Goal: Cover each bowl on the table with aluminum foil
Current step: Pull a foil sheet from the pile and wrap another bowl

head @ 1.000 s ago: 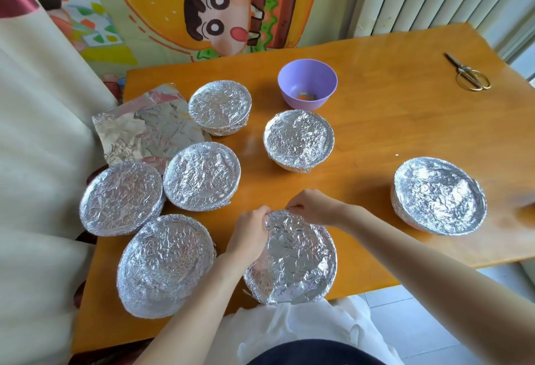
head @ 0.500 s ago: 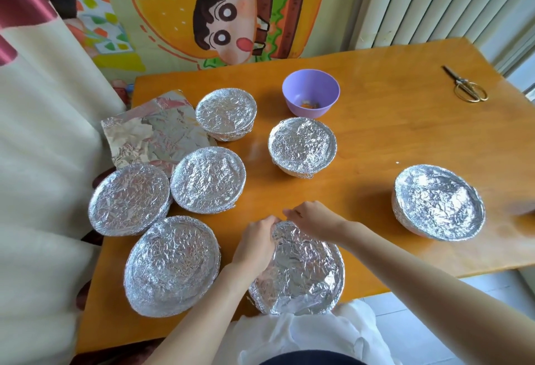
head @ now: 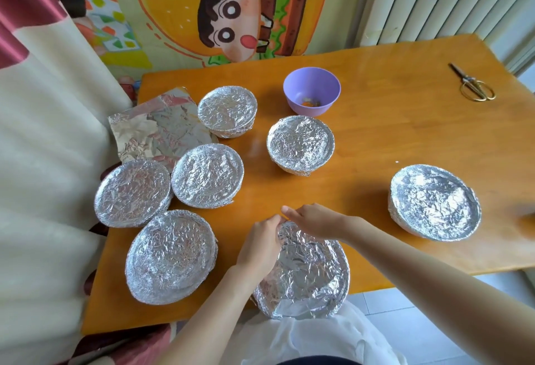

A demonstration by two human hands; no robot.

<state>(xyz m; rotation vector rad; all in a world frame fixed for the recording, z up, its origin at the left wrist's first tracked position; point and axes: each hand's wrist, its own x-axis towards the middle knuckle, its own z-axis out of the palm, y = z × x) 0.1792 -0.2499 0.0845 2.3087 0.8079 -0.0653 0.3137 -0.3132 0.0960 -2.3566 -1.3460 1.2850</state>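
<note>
A foil-covered bowl sits at the near edge of the wooden table. My left hand grips its far left rim, fingers curled over the foil. My right hand presses the foil down on the far rim, its fingertips meeting the left hand. Several other bowls wear foil: at the near left, the left, the middle left, the far left, the centre and the right. A purple bowl stands uncovered at the back.
A loose crumpled sheet of foil lies at the table's left edge. Gold-handled scissors lie at the far right. A curtain hangs at the left, a cartoon wall picture is behind, and a radiator stands at the back right.
Both hands stay on the far rim of the near bowl, working slightly along it. The camera has tilted up a little, so everything sits lower in view.
</note>
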